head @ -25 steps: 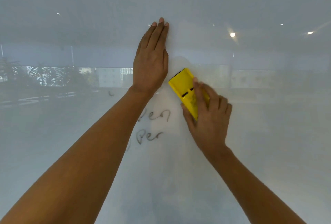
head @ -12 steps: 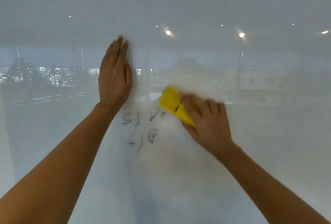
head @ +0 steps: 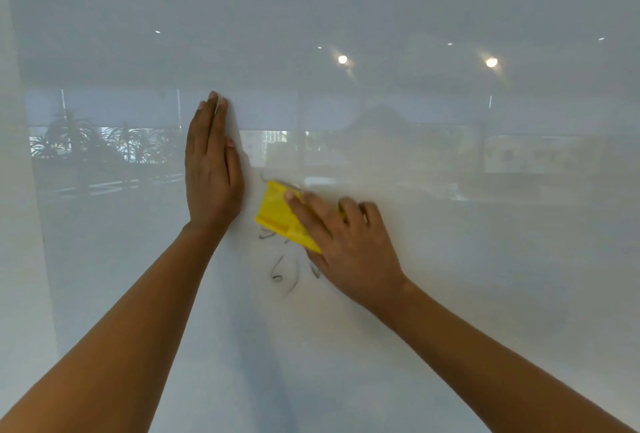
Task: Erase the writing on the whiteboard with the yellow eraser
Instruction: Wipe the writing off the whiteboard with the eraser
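Whiteboard [head: 450, 294] fills nearly the whole view, a glossy white surface that faces the person. Its upper half reflects ceiling lights [head: 342, 59], windows and potted plants [head: 86, 141].

Yellow eraser [head: 278, 216] lies pressed against the whiteboard near the middle of the view, tilted so that its long side runs from upper left to lower right. The right hand [head: 349, 249] holds it: the fingers [head: 304, 211] are closed over the eraser's back, with the thumb below its lower edge. Only the eraser's left part shows; the rest is covered by the hand. The picture is slightly blurred around this hand and the eraser.

Left hand [head: 213, 169] rests flat on the whiteboard, just to the left of the eraser. Its fingers are straight, held together and pointing upward; it holds nothing.

Writing [head: 282, 271] remains below the eraser: a faint dark "6" followed by a curved bracket. A short stroke shows just under the eraser's lower left corner, another small mark just above its top edge, and one more beside the right thumb. These marks are too smeared to read.
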{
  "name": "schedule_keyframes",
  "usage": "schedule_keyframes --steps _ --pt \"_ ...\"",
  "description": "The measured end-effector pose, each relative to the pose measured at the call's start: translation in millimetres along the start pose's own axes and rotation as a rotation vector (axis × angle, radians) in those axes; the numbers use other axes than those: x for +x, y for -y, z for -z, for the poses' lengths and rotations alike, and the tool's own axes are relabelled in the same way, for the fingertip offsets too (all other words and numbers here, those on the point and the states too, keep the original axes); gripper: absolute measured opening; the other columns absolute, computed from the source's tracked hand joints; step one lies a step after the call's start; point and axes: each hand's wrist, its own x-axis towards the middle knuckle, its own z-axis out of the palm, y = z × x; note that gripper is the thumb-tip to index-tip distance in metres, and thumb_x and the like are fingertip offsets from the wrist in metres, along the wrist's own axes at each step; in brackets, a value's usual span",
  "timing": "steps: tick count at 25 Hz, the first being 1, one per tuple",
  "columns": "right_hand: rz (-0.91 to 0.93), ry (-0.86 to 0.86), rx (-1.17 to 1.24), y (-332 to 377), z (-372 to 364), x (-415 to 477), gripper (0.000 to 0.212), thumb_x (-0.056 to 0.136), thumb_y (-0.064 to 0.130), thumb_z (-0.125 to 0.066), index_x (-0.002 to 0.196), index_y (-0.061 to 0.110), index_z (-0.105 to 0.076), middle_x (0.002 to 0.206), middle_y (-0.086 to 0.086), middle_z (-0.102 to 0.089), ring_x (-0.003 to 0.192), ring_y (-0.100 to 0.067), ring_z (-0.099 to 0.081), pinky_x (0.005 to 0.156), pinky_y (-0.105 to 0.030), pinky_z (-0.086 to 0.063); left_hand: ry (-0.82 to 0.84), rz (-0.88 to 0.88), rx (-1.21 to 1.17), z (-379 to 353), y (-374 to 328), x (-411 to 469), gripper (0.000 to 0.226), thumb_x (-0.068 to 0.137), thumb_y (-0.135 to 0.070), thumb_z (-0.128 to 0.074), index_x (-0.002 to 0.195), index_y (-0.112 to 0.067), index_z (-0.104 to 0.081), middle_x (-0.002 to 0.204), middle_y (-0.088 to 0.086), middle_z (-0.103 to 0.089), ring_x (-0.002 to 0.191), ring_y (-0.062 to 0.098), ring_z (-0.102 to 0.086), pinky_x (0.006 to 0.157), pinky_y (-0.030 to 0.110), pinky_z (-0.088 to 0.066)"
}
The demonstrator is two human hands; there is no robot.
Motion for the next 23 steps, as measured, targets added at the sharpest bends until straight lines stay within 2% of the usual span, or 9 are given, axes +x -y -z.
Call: schedule_keyframes --steps 4,5,9,12,14,17,19,23 --pt "0.150 0.023 0.061 -15 1 -5 0.068 0.081 0.036 -0.057 0.142 0.015 -0.035 0.132 -0.003 -0.039 0.084 -0.026 -0.039 0.071 -0.038 -0.032 0.005 -0.002 -0.011 1 2 0 0.049 0.094 0.003 -0.032 0.143 0.002 -0.036 0.151 0.014 -0.034 0.141 0.023 -0.026 0.118 0.034 -0.021" --pt "0.101 0.005 0.058 -25 0 7 0.070 0.078 0.036 -0.060 0.141 0.015 -0.037 0.131 -0.005 -0.040 0.083 -0.027 -0.038 0.070 -0.039 -0.030 0.006 0.003 -0.011 1 2 0 0.049 0.094 0.003 -0.032 0.143 0.002 -0.036 0.151 0.014 -0.034 0.141 0.022 -0.026 0.118 0.033 -0.021" --pt "-0.344 -0.117 -0.047 -50 -1 77 0.062 0.083 0.038 -0.060 0.139 0.016 -0.045 0.124 -0.007 -0.056 0.080 -0.029 -0.045 0.065 -0.038 -0.032 0.023 0.000 -0.013 1 1 -2 0.050 0.093 0.002 -0.031 0.143 0.003 -0.036 0.151 0.016 -0.033 0.142 0.023 -0.025 0.119 0.033 -0.019" --pt "-0.461 -0.133 -0.060 -35 -4 109 0.062 0.083 0.040 -0.060 0.138 0.017 -0.045 0.126 -0.004 -0.056 0.080 -0.027 -0.047 0.065 -0.037 -0.032 0.014 0.009 -0.030 2 1 -3 0.049 0.094 0.002 -0.030 0.142 0.003 -0.036 0.151 0.016 -0.033 0.142 0.023 -0.026 0.118 0.030 -0.019" --pt "-0.396 -0.110 -0.018 -15 -9 104 0.066 0.081 0.039 -0.062 0.140 0.018 -0.042 0.127 -0.003 -0.054 0.083 -0.027 -0.044 0.067 -0.038 -0.032 0.000 0.037 -0.069 3 1 -5 0.049 0.093 0.007 -0.031 0.142 0.004 -0.037 0.150 0.016 -0.034 0.141 0.021 -0.027 0.117 0.028 -0.020" --pt "-0.179 -0.055 -0.005 16 -11 67 0.068 0.080 0.037 -0.058 0.143 0.017 -0.039 0.132 -0.001 -0.046 0.083 -0.025 -0.037 0.070 -0.037 -0.029 -0.043 0.112 -0.104 5 6 -10 0.055 0.086 0.014 -0.030 0.140 0.004 -0.038 0.148 0.018 -0.036 0.139 0.020 -0.029 0.117 0.027 -0.022" --pt "-0.102 -0.022 0.033 26 -9 40 0.066 0.081 0.035 -0.055 0.143 0.017 -0.039 0.130 -0.002 -0.040 0.081 -0.025 -0.036 0.069 -0.037 -0.029 -0.057 0.158 -0.081 10 14 -20 0.057 0.085 0.015 -0.029 0.140 0.004 -0.039 0.148 0.017 -0.035 0.139 0.020 -0.029 0.117 0.028 -0.022" --pt "-0.008 -0.012 0.060 9 -5 27 0.066 0.080 0.034 -0.062 0.140 0.016 -0.042 0.126 -0.003 -0.054 0.078 -0.025 -0.039 0.066 -0.037 -0.030 0.079 0.052 -0.003 24 28 -41 0.054 0.090 0.004 -0.027 0.143 0.003 -0.034 0.152 0.011 -0.029 0.143 0.022 -0.024 0.118 0.038 -0.021"
